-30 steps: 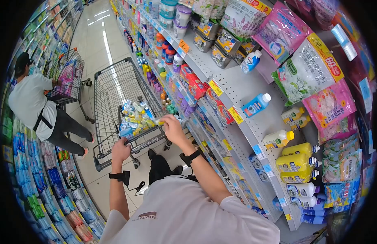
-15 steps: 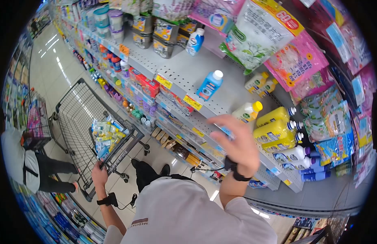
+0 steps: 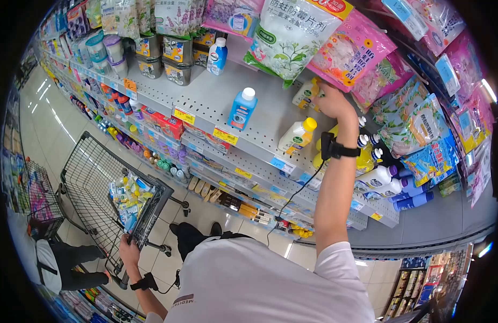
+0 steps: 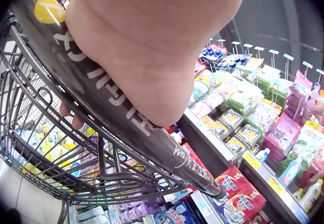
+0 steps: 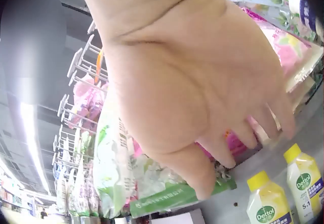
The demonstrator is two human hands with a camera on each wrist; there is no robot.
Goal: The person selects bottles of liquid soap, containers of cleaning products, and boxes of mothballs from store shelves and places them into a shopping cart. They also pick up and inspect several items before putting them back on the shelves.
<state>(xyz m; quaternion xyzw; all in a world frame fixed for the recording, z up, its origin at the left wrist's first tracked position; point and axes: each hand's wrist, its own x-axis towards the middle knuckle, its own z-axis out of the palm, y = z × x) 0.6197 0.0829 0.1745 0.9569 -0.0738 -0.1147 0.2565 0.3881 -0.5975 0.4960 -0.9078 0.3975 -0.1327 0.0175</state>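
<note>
- The left grip (image 3: 129, 248) is clenched round the shopping cart's handle (image 4: 152, 133). The fingers curl under the dark printed bar and the palm lies on top of it.
- The shopping cart (image 3: 93, 172) stands in the aisle alongside the shelving. A heap of yellow and blue packs (image 3: 128, 196) lies in its upper basket, just in front of the handle.
- The right grip (image 3: 332, 102) is raised to the grey perforated shelf (image 3: 206, 97), at the back edge under the hanging bags.
- The right wrist view shows this grip released: the fingers (image 5: 263, 125) are loosely stretched and hold nothing.
- Two small Dettol bottles (image 5: 267, 206) with yellow caps stand upright side by side at the back of the shelf, just below the fingertips. I cannot tell whether a finger touches them.
- A white-and-green bag (image 3: 289, 37) with a flower print hangs just left of the right grip, and a pink bag (image 3: 351, 51) hangs above it.
- Nearer the front edge of the shelf a yellow-capped bottle (image 3: 297, 134) stands alone, well apart from a blue bottle (image 3: 242, 109) with a white cap to its left.
- Larger yellow bottles (image 3: 367, 159) and white bottles (image 3: 379, 177) lie on their sides on the shelf below the wrist.
- Down the aisle another person (image 3: 55, 261) bends beside a second cart (image 3: 39, 199).
</note>
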